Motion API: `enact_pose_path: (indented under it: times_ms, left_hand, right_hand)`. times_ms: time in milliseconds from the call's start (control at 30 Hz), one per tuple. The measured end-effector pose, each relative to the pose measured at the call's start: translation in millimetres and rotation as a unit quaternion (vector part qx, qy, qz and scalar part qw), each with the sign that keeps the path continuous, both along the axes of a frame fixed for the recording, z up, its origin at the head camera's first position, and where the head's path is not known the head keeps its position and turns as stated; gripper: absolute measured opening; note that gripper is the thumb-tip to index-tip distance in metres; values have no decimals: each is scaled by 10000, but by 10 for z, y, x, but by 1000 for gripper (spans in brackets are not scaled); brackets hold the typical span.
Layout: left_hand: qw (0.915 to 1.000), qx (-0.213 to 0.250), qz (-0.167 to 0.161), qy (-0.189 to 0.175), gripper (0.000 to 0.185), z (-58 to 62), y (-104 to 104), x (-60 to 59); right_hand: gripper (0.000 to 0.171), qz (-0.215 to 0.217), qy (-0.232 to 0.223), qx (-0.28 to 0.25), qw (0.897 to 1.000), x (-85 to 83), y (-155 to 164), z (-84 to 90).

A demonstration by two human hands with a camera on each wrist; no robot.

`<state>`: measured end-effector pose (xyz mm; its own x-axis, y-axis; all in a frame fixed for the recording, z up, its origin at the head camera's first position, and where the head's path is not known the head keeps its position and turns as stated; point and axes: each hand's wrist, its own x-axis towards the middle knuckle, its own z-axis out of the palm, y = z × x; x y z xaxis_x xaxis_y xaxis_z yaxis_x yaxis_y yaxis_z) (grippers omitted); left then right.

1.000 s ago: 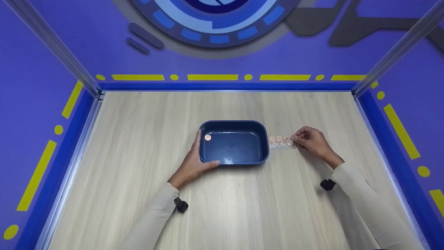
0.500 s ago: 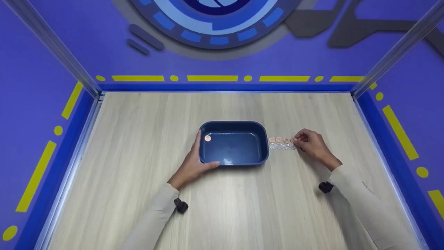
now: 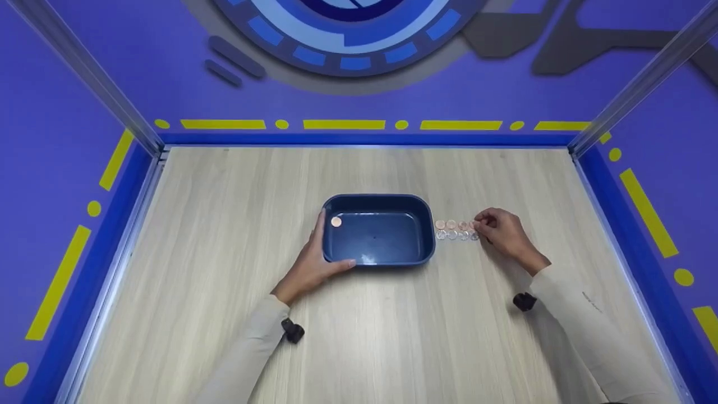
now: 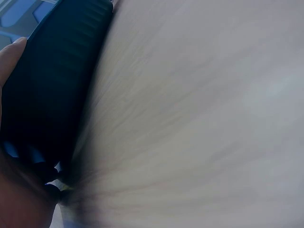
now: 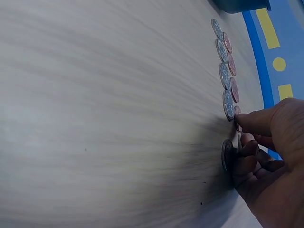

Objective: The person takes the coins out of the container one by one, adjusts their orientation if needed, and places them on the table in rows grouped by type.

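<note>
A dark blue tray (image 3: 378,197) sits mid-table with one copper coin (image 3: 336,223) in its left end. My left hand (image 3: 313,259) holds the tray's near-left corner, thumb along the front wall and fingers up the left wall. The left wrist view shows that wall (image 4: 52,85) against my left hand (image 4: 12,190). Right of the tray lie a row of copper coins (image 3: 451,224) and a row of silver coins (image 3: 452,235). My right hand (image 3: 478,224) pinches the copper coin at the right end of its row. In the right wrist view my right hand (image 5: 240,124) curls over that coin, beside the silver coins (image 5: 224,73).
The wooden table (image 3: 224,224) is boxed in by purple walls with a blue border and yellow marks (image 3: 342,124). Metal posts (image 3: 84,73) stand at the back corners. A small black strap piece (image 3: 293,331) sits at each wrist.
My right wrist and forearm have drifted slightly left, while the fingertips stay at the right end of the coin rows. The left hand and tray have not moved.
</note>
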<state>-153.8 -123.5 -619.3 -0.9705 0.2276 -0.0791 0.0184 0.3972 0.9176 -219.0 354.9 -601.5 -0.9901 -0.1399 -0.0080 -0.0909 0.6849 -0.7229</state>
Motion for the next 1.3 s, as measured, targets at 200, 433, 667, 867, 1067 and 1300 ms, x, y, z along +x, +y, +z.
enact_pose_path:
  times_ms: [200, 433, 667, 867, 1067, 1300]
  left_hand:
    - [10000, 1, -6, 35, 139, 13, -17, -12]
    - [10000, -4, -25, -10, 138, 13, -31, -11]
    - [10000, 24, 0, 39, 138, 33, -45, -5]
    - [10000, 14, 11, 33, 139, 34, -28, -4]
    - [10000, -15, 15, 15, 141, 22, -9, -8]
    - [10000, 32, 4, 30, 139, 10, 9, 14]
  right_hand:
    - [14, -84, 88, -78, 9999, -47, -49, -7]
    - [19, -74, 299, -293, 9991, -79, -189, 117]
    - [16, 349, 725, -413, 9959, -70, -564, 329]
    - [15, 817, 752, -557, 9923, -52, -910, 466]
    - [14, 1290, 722, -591, 9872, -83, -1220, 563]
    - [15, 1901, 646, -285, 9792, -194, -1562, 626]
